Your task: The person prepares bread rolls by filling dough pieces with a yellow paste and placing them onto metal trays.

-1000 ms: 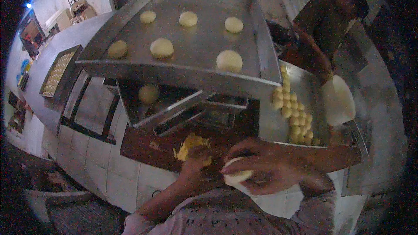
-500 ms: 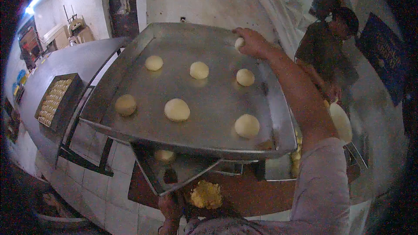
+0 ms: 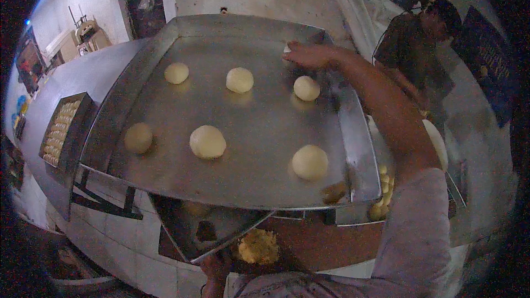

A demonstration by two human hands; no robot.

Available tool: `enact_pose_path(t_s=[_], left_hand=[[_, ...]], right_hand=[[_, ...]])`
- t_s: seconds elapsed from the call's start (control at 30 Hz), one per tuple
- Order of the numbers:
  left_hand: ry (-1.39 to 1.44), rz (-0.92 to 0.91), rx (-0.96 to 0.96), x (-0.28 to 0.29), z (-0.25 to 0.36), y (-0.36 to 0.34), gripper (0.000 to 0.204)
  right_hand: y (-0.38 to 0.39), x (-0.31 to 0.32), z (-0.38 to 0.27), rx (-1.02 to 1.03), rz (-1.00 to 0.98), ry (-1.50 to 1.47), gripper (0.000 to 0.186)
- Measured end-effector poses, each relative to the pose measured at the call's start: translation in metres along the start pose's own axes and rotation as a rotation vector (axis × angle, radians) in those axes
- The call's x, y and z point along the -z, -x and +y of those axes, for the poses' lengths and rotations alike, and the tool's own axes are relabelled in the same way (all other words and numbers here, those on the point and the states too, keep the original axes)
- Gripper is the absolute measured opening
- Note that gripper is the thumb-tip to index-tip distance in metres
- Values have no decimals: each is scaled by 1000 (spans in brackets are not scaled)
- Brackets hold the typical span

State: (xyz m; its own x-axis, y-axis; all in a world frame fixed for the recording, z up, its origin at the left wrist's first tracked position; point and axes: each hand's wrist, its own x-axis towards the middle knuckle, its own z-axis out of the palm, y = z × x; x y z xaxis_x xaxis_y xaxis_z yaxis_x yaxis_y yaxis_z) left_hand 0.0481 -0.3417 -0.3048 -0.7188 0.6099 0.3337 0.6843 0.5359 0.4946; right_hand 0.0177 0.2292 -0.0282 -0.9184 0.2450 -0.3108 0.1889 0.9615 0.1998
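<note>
A large metal baking tray point(image 3: 259, 127) fills the middle of the view, with several round, pale dough balls point(image 3: 208, 142) spaced apart on it. At the tray's far right part, my right hand point(image 3: 309, 55) reaches in over the side wall, fingers closed on a dough ball point(image 3: 287, 49) that shows only in part. Below the large tray's near edge juts the corner of a smaller metal tray point(image 3: 237, 232). My left hand point(image 3: 216, 265) grips that corner from beneath; some of its fingers are hidden. A dough ball point(image 3: 196, 208) lies in the smaller tray, partly covered.
Crumbly yellow dough point(image 3: 258, 246) sits on a brown surface near me. On the left, a metal table point(image 3: 105, 72) holds a tray of small shaped pieces point(image 3: 62, 132). A person point(image 3: 414, 49) works at the right beside more yellow pieces point(image 3: 385, 193).
My right hand has moved left and inward from the far right rim, carrying its dough ball over the tray floor. The large tray looks nearer; its dough balls stay in the same arrangement.
</note>
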Motion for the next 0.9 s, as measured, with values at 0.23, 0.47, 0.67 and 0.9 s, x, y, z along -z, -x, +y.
enact_pose_path(t_s=[0.23,0.47,0.67,0.9], left_hand=[[-41,193,-172,-19,-24,-2,29],[134,117,-58,-7,-17,-13,31],[373,121,-89,-18,-7,-21,21],[539,-117,217,52,16,2,18]], right_hand=[[61,30,-5,-162,952,-734,48],[205,-116,-76,-753,1047,-423,25],[232,-326,-107,-742,508,-254,26],[286,-182,-198,-485,948,-346,29]])
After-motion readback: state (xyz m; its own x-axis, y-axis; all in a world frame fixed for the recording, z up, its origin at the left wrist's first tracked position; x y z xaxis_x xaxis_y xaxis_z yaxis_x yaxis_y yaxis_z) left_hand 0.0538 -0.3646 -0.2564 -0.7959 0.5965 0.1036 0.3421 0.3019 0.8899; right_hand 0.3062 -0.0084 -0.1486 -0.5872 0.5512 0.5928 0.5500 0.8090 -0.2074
